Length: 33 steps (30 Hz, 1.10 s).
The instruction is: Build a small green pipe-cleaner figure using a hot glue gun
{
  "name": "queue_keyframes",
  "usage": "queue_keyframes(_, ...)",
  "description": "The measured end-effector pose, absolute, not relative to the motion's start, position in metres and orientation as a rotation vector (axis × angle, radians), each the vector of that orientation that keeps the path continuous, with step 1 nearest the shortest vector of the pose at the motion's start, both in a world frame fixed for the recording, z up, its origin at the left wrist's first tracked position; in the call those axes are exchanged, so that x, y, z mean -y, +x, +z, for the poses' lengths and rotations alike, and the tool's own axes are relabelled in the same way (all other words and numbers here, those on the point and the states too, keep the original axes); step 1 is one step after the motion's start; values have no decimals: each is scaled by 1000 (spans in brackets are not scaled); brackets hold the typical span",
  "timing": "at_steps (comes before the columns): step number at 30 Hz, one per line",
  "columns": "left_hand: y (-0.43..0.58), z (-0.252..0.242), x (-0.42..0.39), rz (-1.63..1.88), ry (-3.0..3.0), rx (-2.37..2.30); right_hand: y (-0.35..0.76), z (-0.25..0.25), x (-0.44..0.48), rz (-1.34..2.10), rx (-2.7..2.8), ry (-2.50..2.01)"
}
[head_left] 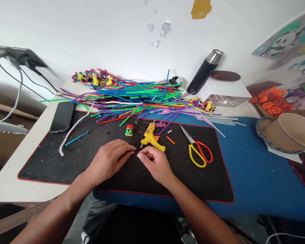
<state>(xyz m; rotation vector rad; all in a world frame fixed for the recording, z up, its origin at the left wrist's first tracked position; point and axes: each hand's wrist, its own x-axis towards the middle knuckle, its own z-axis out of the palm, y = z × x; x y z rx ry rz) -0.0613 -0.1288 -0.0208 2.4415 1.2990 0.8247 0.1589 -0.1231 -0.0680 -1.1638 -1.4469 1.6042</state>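
Over the black mat, my left hand is closed, its fingertips and thumb drawn together. My right hand pinches thumb against index finger, a small gap from the left fingertips. Whatever sits in either pinch is too small or hidden to make out. Just beyond the right hand lies a yellow glue gun on its side. A small green and red pipe-cleaner figure piece rests above the left fingertips. Scissors with one yellow and one red handle lie right of my right hand.
Many coloured pipe cleaners heap along the back. A phone, a white pipe cleaner and a twisted blue piece lie left. A black thermos leans behind; bowls stand right. Finished small figures sit back left.
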Motion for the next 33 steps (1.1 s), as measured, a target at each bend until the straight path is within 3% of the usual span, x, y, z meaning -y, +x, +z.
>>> queue_keyframes(33, -58, -22, 137, 811, 2459, -1258, 158, -65, 130, 1448, 1667, -1199)
